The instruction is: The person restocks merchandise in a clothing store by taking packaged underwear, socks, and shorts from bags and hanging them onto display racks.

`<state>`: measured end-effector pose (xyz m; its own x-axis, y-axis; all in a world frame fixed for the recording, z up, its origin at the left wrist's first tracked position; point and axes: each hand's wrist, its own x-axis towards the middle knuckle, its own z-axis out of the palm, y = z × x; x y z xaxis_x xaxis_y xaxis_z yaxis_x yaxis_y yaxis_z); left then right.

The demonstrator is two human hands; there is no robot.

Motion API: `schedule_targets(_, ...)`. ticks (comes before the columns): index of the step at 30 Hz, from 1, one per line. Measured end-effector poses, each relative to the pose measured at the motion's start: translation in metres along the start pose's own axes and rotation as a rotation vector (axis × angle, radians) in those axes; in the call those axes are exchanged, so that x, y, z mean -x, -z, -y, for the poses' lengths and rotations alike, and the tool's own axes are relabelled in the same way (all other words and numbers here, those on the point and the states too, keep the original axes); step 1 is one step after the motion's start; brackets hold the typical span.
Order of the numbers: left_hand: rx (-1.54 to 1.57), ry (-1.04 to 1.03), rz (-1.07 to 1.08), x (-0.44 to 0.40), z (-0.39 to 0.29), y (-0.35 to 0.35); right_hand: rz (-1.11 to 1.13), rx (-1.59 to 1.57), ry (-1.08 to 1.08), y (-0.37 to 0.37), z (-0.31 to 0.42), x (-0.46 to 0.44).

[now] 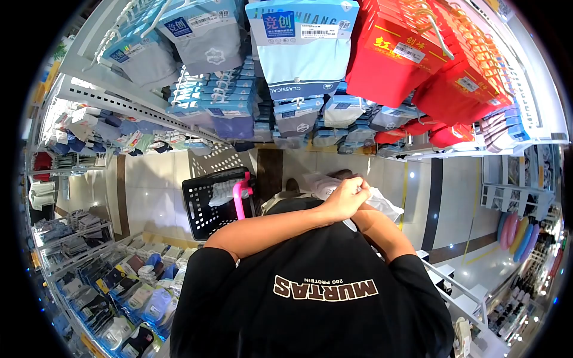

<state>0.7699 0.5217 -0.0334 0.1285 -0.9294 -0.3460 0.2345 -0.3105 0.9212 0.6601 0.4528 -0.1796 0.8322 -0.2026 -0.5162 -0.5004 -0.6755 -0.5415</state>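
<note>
My left hand (345,200) is in front of my body with its fingers curled closed. It lies across my right wrist, and I cannot make out what, if anything, is in its fingers. My right forearm (382,230) comes in from the right, and the right hand is mostly hidden beneath the left. Crumpled white plastic (387,206) shows just right of the hands. Pale pinkish material (321,186) shows to their left; I cannot tell whether either is held.
A black shopping basket (194,209) with a pink handle (240,200) and a clear package inside stands at left. Ahead, a rack holds blue-and-grey underwear packs (301,59) and red packs (388,65). Socks (158,301) fill a display at lower left. Coloured rings (520,235) hang at right.
</note>
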Motion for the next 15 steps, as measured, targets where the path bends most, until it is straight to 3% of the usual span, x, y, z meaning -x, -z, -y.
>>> schedule_targets(7,-0.011,-0.081,-0.034,-0.003,0.008,-0.004,-0.001,0.02,-0.006,0.001,-0.001,0.003)
schedule_targets(15,0.045,-0.038,-0.063,0.003,-0.009,0.006,0.0,0.067,0.004,0.001,-0.002,-0.011)
